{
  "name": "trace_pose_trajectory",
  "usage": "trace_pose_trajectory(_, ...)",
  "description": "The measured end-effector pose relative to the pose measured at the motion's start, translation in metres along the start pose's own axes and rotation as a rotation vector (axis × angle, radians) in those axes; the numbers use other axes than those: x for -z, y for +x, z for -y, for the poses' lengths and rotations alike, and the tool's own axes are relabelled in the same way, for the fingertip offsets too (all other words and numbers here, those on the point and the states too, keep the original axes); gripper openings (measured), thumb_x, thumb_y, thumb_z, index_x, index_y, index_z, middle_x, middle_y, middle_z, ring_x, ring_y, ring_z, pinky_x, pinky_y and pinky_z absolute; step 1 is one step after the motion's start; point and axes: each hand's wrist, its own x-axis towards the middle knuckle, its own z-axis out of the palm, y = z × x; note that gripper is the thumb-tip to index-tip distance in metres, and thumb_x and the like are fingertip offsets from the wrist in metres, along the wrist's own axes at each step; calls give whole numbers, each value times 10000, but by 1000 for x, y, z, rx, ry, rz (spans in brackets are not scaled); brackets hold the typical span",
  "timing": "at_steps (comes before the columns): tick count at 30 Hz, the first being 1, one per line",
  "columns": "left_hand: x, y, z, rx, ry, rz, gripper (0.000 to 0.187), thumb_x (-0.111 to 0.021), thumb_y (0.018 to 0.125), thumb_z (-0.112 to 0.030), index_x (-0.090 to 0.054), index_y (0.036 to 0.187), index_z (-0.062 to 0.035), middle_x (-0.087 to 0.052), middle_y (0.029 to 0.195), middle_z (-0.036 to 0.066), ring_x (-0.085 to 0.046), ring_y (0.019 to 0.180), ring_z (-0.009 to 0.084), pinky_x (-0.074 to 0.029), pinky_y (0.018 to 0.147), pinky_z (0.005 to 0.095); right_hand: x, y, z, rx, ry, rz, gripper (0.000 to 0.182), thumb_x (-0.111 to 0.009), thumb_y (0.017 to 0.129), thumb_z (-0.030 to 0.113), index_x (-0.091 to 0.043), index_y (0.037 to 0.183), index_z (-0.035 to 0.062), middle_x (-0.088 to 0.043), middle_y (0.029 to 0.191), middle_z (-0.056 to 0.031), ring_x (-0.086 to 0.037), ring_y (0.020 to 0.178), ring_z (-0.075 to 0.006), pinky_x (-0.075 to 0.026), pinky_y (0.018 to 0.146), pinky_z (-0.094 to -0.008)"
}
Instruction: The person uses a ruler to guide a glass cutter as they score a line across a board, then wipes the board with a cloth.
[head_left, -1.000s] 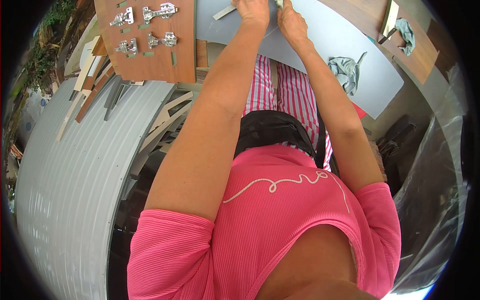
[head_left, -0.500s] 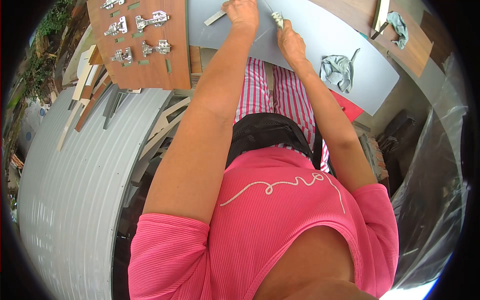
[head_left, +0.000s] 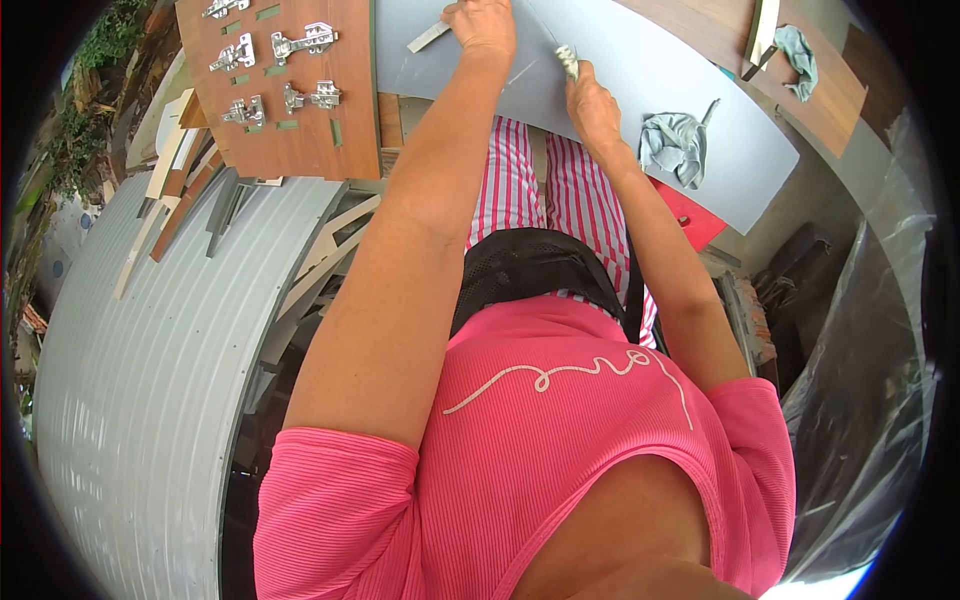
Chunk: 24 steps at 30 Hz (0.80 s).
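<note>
At the top of the head view my left hand point(head_left: 480, 24) is closed on a narrow pale strip point(head_left: 429, 37), whose end sticks out to the left. My right hand point(head_left: 595, 108), lower and to the right, grips a slim tool with a whitish wrapped handle point(head_left: 567, 60). From that handle a thin blade or wire runs up and left toward my left hand; its far end leaves the frame. Both hands are over the grey-blue board point(head_left: 650, 70). My fingertips are partly hidden.
A crumpled grey-green cloth point(head_left: 675, 148) lies right of my right hand. At left, a brown panel point(head_left: 300, 150) carries several metal hinges point(head_left: 305, 40). Wood strips point(head_left: 165, 205) rest on a corrugated sheet point(head_left: 150, 380). Another cloth point(head_left: 797, 60) lies on a brown board point(head_left: 835, 100).
My right hand has drawn back down and right a little, with the wrapped-handled tool. My left hand has hardly shifted and stays on the strip.
</note>
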Motion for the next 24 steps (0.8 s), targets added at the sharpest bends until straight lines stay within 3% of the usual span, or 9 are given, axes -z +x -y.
trace_pose_trajectory(2,5,1,-1,16,34,22,134,-522,806,-144,-588,901,-76,-608,779,27,-636,665,151,-506,556,302,-2,0,3,-38,-4,24,273,-486,908,214,-438,1104,30,-632,789,-265,-611,780,-451,-479,694,-518)
trace_pose_trajectory(6,2,1,0,14,5,-8,119,-529,799,-138,-587,884,-79,-606,759,21,-633,652,151,-496,535,301,3,58,41,97,-5,-44,257,-483,907,204,-439,1094,33,-634,779,-257,-611,762,-447,-481,676,-516)
trace_pose_trajectory(8,4,0,1,16,32,-6,120,-530,798,-139,-592,882,-79,-610,762,23,-635,655,152,-497,540,300,5,65,53,92,4,-2,205,-426,915,180,-442,1046,23,-640,856,-257,-615,818,-435,-474,740,-515)
trace_pose_trajectory(13,0,3,0,47,-34,-14,133,-536,792,-136,-596,894,-74,-614,772,25,-638,683,142,-500,559,298,2,-4,-1,-48,-42,59,231,-444,915,191,-436,1081,30,-641,850,-251,-616,829,-432,-477,743,-510)
trace_pose_trajectory(15,-7,1,-1,61,-72,24,156,-498,838,-155,-589,925,-64,-631,767,93,-644,671,228,-495,572,368,4,7,10,-33,-28,43,226,-449,913,187,-438,1079,34,-641,847,-250,-616,829,-433,-476,741,-513)
trace_pose_trajectory(16,2,-1,-1,58,-72,24,156,-498,838,-155,-589,925,-64,-631,767,93,-644,671,228,-495,572,368,7,11,19,-33,-11,35,220,-453,912,184,-439,1077,39,-640,845,-250,-616,828,-434,-475,739,-516)
trace_pose_trajectory(18,20,4,2,38,-34,57,240,-683,690,-117,-596,889,-17,-642,804,87,-667,707,239,-514,581,347,8,48,42,-17,-18,32,216,-453,914,185,-438,1075,42,-640,850,-249,-617,830,-431,-472,744,-520)
trace_pose_trajectory(21,20,4,2,44,-35,51,239,-683,687,-112,-588,883,-12,-636,790,86,-666,701,238,-512,574,334,5,64,53,49,-30,1,220,-451,917,188,-433,1083,44,-642,855,-243,-615,840,-428,-468,753,-515)
trace_pose_trajectory(24,19,4,2,31,-44,60,242,-681,687,-111,-591,888,-12,-640,798,92,-668,701,244,-512,576,340,4,18,17,-48,-20,56,206,-457,913,185,-433,1063,46,-641,859,-246,-612,845,-430,-465,759,-508)
